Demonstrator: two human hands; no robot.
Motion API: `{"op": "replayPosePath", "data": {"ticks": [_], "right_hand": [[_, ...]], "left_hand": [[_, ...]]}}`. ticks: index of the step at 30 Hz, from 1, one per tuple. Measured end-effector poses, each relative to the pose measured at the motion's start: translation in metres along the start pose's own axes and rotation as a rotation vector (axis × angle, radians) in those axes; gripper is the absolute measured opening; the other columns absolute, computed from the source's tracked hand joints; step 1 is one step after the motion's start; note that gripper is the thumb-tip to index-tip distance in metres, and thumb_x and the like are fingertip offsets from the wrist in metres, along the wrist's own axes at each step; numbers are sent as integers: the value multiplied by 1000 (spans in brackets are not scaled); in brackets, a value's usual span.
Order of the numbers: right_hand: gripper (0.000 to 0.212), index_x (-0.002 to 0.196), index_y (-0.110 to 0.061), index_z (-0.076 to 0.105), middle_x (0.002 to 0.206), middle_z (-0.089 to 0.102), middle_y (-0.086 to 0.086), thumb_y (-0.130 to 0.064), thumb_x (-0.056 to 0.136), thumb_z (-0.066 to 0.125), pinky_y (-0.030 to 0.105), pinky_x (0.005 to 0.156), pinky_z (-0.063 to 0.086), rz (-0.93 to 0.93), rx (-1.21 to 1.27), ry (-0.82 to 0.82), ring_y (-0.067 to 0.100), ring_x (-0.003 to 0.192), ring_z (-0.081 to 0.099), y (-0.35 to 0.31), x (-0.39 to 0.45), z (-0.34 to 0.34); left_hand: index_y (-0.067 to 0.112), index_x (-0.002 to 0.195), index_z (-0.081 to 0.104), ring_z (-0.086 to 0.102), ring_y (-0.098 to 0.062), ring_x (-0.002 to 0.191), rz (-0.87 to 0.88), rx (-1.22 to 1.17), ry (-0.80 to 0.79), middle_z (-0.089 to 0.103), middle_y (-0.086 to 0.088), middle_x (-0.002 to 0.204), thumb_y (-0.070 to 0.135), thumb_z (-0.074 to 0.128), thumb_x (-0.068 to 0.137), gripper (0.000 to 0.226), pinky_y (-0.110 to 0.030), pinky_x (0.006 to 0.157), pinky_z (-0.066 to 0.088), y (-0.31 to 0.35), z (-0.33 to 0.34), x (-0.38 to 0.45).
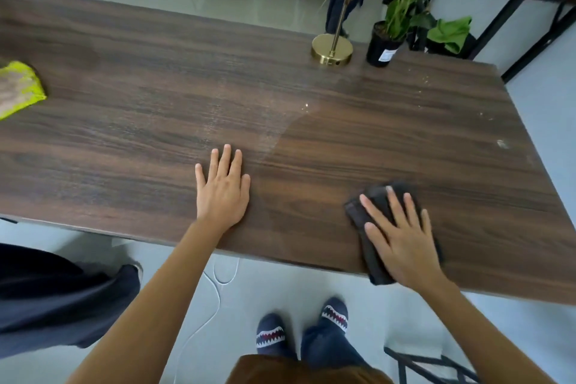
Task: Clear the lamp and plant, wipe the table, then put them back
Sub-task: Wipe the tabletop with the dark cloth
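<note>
The surface [149, 109] is a long rectangular slab with a dark walnut-grain finish, and it serves as the reference for all positions below. At its far edge stands the lamp [332, 50]: a round, polished brass base with a slim brass stem rising out of view. Just beside the lamp, toward the far right corner, stands the plant [400, 11], with broad green leaves in a black cylindrical pot bearing a white label. A dull, streaked band runs diagonally across the middle of the surface, and pale crumbs dot the right end. A yellow-green cloth [19, 89], soft and crumpled, lies at the left edge. A dark grey cloth [366, 237], folded into a long pad, lies at the near edge toward the right. The right hand [402, 237] lies palm down on the dark grey cloth, fingers extended and spread, pressing rather than gripping. The left hand [223, 187] rests flat on bare wood near the near edge at the centre, palm down, fingers extended, holding nothing. Both forearms reach in from the near side.
</note>
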State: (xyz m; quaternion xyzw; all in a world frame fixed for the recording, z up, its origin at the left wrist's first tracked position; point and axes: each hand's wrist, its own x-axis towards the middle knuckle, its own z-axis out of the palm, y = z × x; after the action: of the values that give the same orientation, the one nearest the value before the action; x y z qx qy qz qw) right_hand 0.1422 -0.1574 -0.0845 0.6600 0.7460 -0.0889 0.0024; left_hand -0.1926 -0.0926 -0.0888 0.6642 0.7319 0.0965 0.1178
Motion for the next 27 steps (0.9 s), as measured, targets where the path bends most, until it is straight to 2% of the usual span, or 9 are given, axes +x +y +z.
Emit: {"op": "replayPosePath", "data": {"ticks": [3, 6, 8, 11, 14, 17, 21, 24, 27], "right_hand": [[55, 149, -55, 6, 165, 5, 5, -65, 94, 13, 64, 116, 7, 340, 60, 0, 38, 149, 3, 35, 67, -15], [59, 152, -47, 1, 164, -8, 13, -64, 96, 11, 67, 114, -4, 587, 129, 0, 44, 147, -9, 5, 167, -31], [58, 152, -45, 0, 164, -9, 14, -61, 97, 11, 66, 114, -5, 459, 112, -38, 45, 147, -10, -42, 207, -26], [55, 152, -45, 9, 165, 1, 12, -57, 99, 18, 63, 117, 1, 18, 55, -1, 41, 149, -1, -96, 182, -7], [53, 151, -47, 16, 164, 13, 3, -56, 99, 18, 58, 118, 11, -258, 26, 11, 33, 150, 10, -68, 110, -3], [54, 150, -51, 13, 164, 12, -1, -62, 97, 8, 56, 118, 12, -168, 31, -22, 31, 151, 10, 7, 95, -13], [57, 152, -46, 3, 165, 0, 6, -61, 97, 9, 60, 118, 3, 261, 60, 7, 37, 150, -1, 53, 202, -34], [60, 154, -39, -1, 164, -8, 13, -59, 98, 10, 62, 117, -4, 530, 120, -10, 43, 148, -8, 18, 308, -48], [60, 155, -36, 1, 164, -6, 14, -56, 99, 11, 60, 117, -5, 367, 110, -35, 43, 148, -7, -56, 353, -39]], "left_hand": [[17, 151, 15, 1, -23, 148, 11, 26, 15, 9, -2, 161, 38, 22, 99, 56, -53, 118, 3, 11, 4, 23], [18, 151, 13, -1, -23, 148, -30, 35, 21, 8, -2, 161, 39, 20, 98, 57, -51, 118, 2, 12, 7, 43], [18, 151, 13, -1, -23, 148, -42, 43, 22, 7, -1, 161, 39, 20, 98, 57, -51, 118, 1, 14, 8, 54], [19, 151, 13, -1, -22, 148, -47, 46, 21, 7, 0, 161, 39, 22, 99, 57, -50, 118, 1, 18, 8, 68], [19, 151, 13, 0, -23, 148, -38, 54, 29, 7, 0, 161, 38, 22, 99, 56, -50, 118, 2, 22, 7, 82], [20, 151, 14, 0, -22, 148, -32, 49, 31, 8, 0, 161, 38, 22, 99, 56, -50, 119, 2, 24, 6, 98], [18, 150, 20, 3, -22, 148, -15, 9, 66, 13, 0, 160, 35, 29, 99, 55, -49, 118, 2, 23, 6, 107], [14, 147, 30, 8, -24, 148, 5, -64, 103, 22, -3, 158, 31, 32, 97, 53, -49, 117, 2, 19, 7, 108], [9, 144, 37, 14, -27, 147, 25, -145, 136, 29, -7, 155, 23, 36, 95, 50, -47, 117, 5, 14, 8, 110]]}}
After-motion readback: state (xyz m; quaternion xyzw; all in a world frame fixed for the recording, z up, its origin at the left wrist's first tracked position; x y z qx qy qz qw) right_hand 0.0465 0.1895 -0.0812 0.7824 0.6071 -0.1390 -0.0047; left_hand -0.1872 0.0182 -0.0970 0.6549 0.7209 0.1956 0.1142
